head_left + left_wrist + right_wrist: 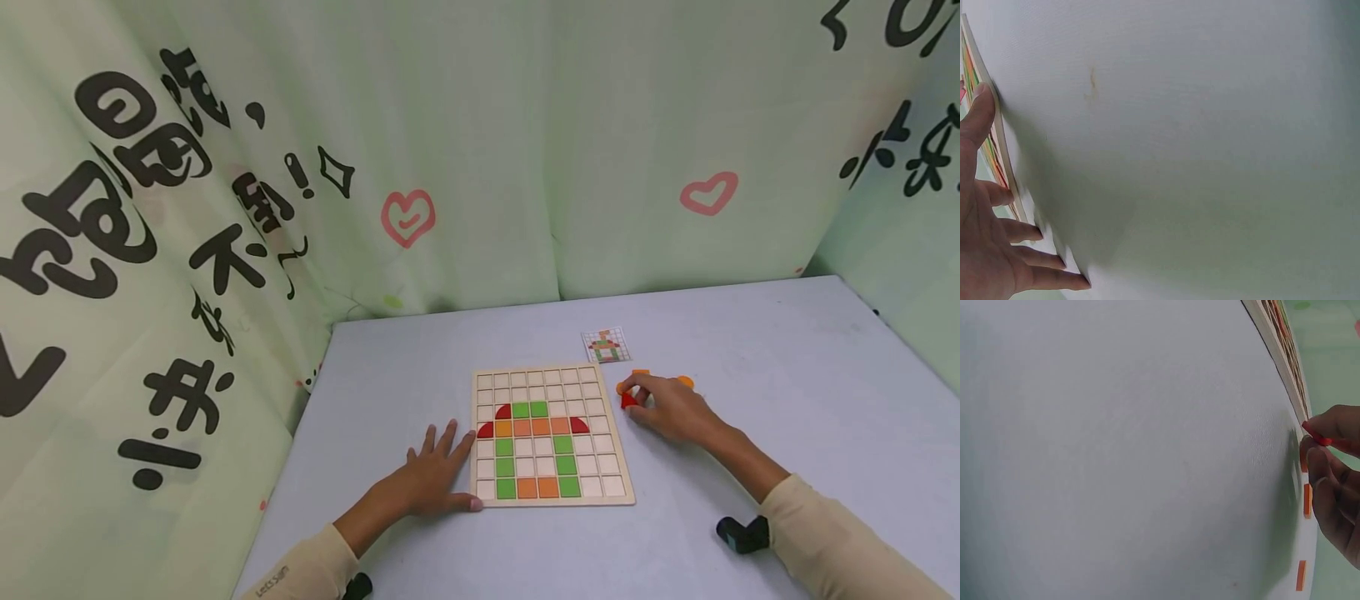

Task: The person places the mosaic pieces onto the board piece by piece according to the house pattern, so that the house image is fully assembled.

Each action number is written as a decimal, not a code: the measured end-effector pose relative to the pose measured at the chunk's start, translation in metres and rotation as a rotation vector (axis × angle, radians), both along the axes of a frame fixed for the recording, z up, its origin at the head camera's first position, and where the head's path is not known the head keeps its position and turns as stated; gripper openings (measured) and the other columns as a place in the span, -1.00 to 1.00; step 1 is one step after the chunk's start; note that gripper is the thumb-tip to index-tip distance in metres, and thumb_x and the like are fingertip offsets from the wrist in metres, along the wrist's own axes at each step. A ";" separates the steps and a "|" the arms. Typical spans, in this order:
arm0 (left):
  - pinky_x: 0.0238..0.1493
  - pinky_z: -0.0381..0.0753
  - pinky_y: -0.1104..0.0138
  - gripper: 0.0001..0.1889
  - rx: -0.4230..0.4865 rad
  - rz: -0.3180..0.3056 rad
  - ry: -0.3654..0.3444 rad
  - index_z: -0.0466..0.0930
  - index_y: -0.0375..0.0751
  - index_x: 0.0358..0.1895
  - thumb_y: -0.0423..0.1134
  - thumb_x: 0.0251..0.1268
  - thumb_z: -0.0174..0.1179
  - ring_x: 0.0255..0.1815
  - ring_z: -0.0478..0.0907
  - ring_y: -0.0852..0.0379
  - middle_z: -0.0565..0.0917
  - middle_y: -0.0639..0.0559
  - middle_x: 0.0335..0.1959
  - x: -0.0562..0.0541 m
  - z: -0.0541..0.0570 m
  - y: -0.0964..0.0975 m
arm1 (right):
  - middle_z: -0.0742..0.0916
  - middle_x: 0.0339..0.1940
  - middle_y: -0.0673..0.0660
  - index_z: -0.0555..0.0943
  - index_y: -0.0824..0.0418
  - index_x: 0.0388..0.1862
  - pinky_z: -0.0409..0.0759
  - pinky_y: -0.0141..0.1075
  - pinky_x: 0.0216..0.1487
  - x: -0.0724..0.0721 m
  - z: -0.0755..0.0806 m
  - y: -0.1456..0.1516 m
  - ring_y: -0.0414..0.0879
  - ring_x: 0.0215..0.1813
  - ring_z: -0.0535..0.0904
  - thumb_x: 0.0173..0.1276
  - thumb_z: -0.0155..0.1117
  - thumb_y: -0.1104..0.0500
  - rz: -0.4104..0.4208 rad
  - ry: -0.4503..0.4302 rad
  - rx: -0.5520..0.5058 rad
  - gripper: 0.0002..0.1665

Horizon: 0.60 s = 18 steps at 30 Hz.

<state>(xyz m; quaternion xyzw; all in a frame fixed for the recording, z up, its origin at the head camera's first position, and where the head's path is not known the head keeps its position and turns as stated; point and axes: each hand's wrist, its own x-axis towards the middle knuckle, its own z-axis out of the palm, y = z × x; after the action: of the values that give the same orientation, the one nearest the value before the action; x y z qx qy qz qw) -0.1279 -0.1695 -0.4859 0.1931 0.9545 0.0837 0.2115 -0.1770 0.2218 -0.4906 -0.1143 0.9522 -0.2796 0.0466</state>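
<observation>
A wooden grid board (604,463) lies on the table with green, orange and dark red pieces set in some of its squares. My left hand (426,482) rests at its left side, fingers spread, with the thumb and a fingertip at the edge. Just past the board's right edge, my right hand (670,407) pinches a small red piece (1317,434) between thumb and fingers. Orange pieces (686,381) lie on the table by that hand, partly hidden behind it; the right wrist view also shows an orange piece (1307,501) below the fingers.
Behind the board lies a small picture card (607,345) with a coloured grid pattern. The pale table (750,333) is bordered by light green curtains (487,167) with black writing and hearts. A black device (742,534) sits under the right forearm.
</observation>
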 end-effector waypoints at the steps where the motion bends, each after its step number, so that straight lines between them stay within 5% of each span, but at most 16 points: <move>1: 0.31 0.19 -0.44 0.10 0.000 0.000 -0.001 0.04 0.02 0.62 0.38 0.06 0.33 0.60 -0.10 -0.47 0.00 -0.22 0.65 0.000 0.000 0.000 | 0.67 -0.32 0.06 0.63 0.18 0.09 0.39 -0.33 -0.44 0.000 0.000 0.000 -0.12 -0.35 0.47 0.27 0.39 0.27 0.005 -0.006 -0.017 -0.61; 18: 0.30 0.19 -0.45 0.10 -0.007 -0.002 -0.003 0.03 0.02 0.62 0.38 0.07 0.32 0.60 -0.10 -0.47 -0.01 -0.22 0.65 -0.002 -0.002 0.001 | 0.64 -0.41 0.06 0.60 0.30 0.05 0.60 -0.32 -0.43 -0.010 0.002 -0.016 -0.09 -0.43 0.54 0.27 0.43 0.23 0.062 -0.197 -0.287 -0.61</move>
<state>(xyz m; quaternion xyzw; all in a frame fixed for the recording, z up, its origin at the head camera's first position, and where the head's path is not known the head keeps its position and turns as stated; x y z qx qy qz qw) -0.1297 -0.1688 -0.4877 0.1931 0.9542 0.0806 0.2138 -0.1870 0.2053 -0.4886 -0.1211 0.8893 -0.4211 0.1312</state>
